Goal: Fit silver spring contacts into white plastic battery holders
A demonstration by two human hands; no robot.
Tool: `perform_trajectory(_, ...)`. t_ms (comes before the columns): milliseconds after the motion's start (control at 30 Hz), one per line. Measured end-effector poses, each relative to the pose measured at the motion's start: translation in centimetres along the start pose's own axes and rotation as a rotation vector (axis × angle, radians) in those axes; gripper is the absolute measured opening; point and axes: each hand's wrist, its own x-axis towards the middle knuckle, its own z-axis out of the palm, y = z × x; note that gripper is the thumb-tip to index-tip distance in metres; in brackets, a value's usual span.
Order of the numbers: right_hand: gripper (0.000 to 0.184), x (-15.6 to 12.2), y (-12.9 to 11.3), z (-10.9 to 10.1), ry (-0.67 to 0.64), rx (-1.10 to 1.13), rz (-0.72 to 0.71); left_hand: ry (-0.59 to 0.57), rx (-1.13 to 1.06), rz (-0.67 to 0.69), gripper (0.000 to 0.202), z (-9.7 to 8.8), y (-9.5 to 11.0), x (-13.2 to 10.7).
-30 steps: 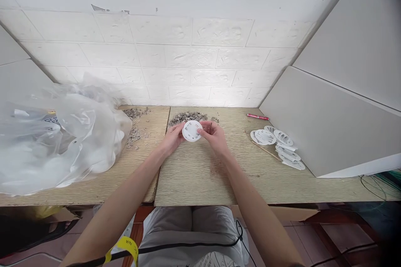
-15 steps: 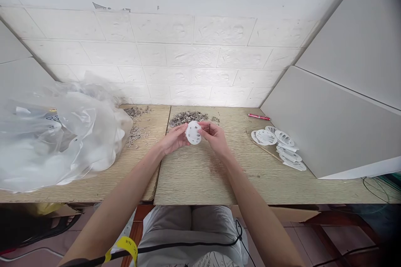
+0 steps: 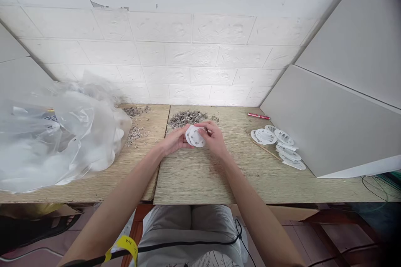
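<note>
near the bench's (image 3: 200, 175) far edge, left hand (image 3: 174, 142) and right hand (image 3: 215, 138) both grip a white slotted disc (image 3: 196, 137) just before a pile of metal clips (image 3: 186, 117); seemingly mid-fitting a clip, which calls for steady fingertip alignment.

The small round white plastic disc (image 3: 196, 137) is flat and thin, with little cut slots and tiny dark marks on its face. It is held just above the wooden table (image 3: 194, 175) — the left hand (image 3: 173, 140) pinches its left edge and the right hand (image 3: 214, 138) its right edge. Its face tips up toward the camera — slanted, not lying flat.
</note>
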Motion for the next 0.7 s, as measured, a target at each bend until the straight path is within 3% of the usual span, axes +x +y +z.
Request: perform_trajectory(700, 0.025, -0.31, 0.13, 0.89, 0.088, -0.093, -0.082, -0.022, -0.137, -0.017, 0.032, 0.80, -0.82, 0.15)
